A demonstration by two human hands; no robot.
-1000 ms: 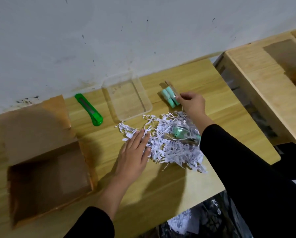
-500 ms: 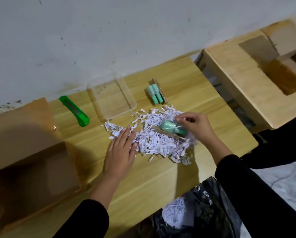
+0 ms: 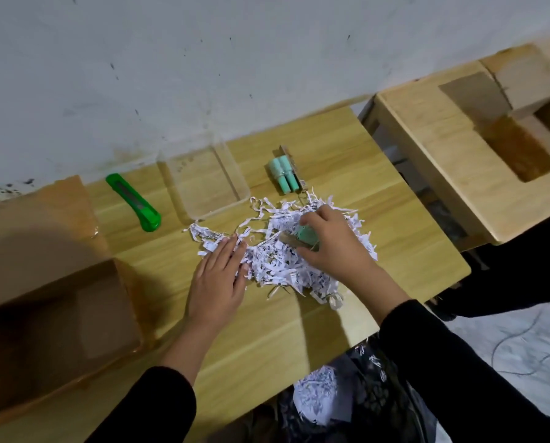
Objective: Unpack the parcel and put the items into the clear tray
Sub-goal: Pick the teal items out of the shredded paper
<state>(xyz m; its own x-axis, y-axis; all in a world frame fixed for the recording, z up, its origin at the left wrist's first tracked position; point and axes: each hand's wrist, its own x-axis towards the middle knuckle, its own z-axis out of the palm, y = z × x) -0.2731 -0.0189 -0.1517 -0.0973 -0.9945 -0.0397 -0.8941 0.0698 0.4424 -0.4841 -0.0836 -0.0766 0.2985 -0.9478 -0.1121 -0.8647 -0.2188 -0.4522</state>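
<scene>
- While the left hand [image 3: 217, 282] lies flat and spread, palm down, on the pale wood-grain tabletop [image 3: 267, 346], its fingertips touch the near-left edge of a loose heap of shredded paper [image 3: 286, 266], holding nothing.
- Thin, curly white strips with dark print make up the heap, which sits tangled and fluffy in the middle of the tabletop.
- Curled over the heap, the right hand [image 3: 331, 243] has its fingers [image 3: 312, 219] closed around a mint-green item [image 3: 307, 235] in a clear wrapper with a brown card backing; the item is half sunk in the strips.
- Beyond the heap lies a second packet of mint-green cylinders [image 3: 285, 174], smooth and rounded, side by side against a brown card, just right of the tray.
- A clear tray [image 3: 174, 183], rectangular with rounded corners and glossy thin walls, stands by the wall, its near edge touching the strips; nothing shows inside it.
- Left of the tray lies a bright green utility knife [image 3: 134, 203], a long glossy plastic bar.
- An open brown cardboard box [image 3: 53, 330], matte, flaps out, sits at far left.
- Both sleeves are black.
</scene>
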